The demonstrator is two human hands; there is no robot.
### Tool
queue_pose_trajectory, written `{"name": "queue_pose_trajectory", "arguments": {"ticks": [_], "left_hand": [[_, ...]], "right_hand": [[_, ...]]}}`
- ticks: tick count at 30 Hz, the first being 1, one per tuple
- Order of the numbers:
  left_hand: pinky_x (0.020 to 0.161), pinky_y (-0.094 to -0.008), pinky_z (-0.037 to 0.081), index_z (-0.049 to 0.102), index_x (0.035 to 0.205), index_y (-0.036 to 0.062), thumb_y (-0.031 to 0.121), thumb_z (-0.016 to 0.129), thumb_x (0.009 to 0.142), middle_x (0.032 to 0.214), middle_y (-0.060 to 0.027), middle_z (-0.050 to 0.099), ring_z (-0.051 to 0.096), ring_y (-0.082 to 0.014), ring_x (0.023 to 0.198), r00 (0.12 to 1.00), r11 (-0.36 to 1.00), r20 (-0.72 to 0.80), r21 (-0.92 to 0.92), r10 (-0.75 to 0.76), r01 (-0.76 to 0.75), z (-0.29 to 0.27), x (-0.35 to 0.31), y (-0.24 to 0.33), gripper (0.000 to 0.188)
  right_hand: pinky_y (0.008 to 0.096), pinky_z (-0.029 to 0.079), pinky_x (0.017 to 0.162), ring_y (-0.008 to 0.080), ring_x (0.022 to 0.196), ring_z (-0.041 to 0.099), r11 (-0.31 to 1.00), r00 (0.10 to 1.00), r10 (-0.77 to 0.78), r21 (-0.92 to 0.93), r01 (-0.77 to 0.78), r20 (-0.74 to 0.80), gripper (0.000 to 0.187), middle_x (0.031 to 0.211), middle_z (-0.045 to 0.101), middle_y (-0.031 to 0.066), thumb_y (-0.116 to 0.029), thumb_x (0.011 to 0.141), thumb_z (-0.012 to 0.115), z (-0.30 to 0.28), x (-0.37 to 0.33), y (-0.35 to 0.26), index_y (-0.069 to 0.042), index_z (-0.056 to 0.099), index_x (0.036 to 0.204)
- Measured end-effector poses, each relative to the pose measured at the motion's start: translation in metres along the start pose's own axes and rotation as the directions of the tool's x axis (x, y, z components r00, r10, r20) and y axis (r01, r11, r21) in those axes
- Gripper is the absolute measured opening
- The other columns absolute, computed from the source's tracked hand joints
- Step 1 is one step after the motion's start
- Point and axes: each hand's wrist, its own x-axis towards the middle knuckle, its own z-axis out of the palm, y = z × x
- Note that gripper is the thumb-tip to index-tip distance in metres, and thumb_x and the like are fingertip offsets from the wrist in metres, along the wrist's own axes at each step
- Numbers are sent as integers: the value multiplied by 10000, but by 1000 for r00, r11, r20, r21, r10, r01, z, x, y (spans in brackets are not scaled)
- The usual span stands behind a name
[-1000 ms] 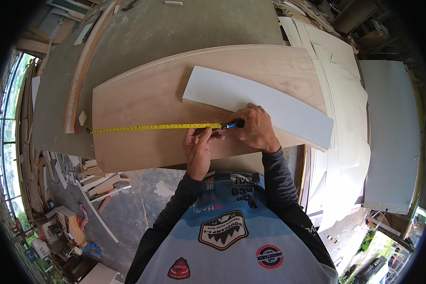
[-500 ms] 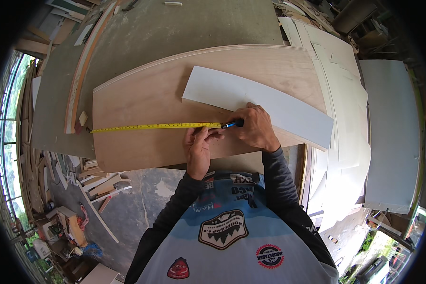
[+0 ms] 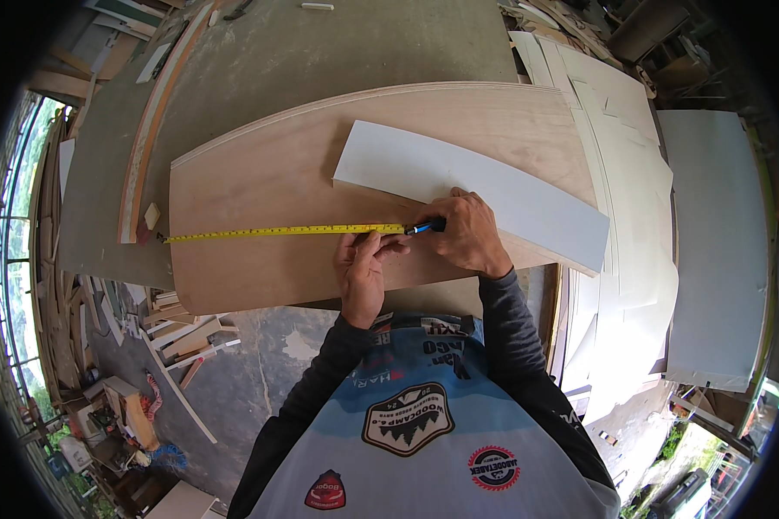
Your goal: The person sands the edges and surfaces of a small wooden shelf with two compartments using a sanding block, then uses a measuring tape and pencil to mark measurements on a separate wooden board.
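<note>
A yellow tape measure [image 3: 286, 231] is pinned on the plywood sheet [image 3: 268, 182] by the closed left hand [image 3: 363, 272]; a blue pen [image 3: 426, 227] is gripped in the right hand [image 3: 469, 233].

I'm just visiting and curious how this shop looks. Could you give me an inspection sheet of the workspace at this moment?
Surface: plywood sheet lying flat on a grey workbench.
Job's things: yellow tape measure stretched leftwards across the plywood; white board lying on the plywood's right part.
Clutter: small wood block by the tape's far end; wood offcuts on the floor.
Hands: left hand presses the tape; right hand holds a blue tool, possibly the tape's case or a marker.
Cables: nothing seen.
Surroundings: stacked white panels at right.
</note>
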Motion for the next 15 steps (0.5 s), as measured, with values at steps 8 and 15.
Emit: {"name": "queue_pose_trajectory", "arguments": {"ticks": [8,15], "left_hand": [[785,-403,595,578,1213,-15,125,540,1048,1098,-163,703,730,-299,973,1000,1000,-2,2,0,0,1,-1,1,220],[788,-403,596,576,1215,-16,128,537,1049,1104,-165,701,728,-297,976,1000,1000,0,0,-8,8,0,0,1,223]], "right_hand": [[397,488,813,277,790,619,1000,999,-20,21,20,-29,198,782,726,62,-189,697,759,3,-1,3,-125,801,879],[389,488,810,269,797,620,999,999,-35,-2,35,-30,201,798,739,55,-172,692,747,4,0,5,-125,801,879]]}}
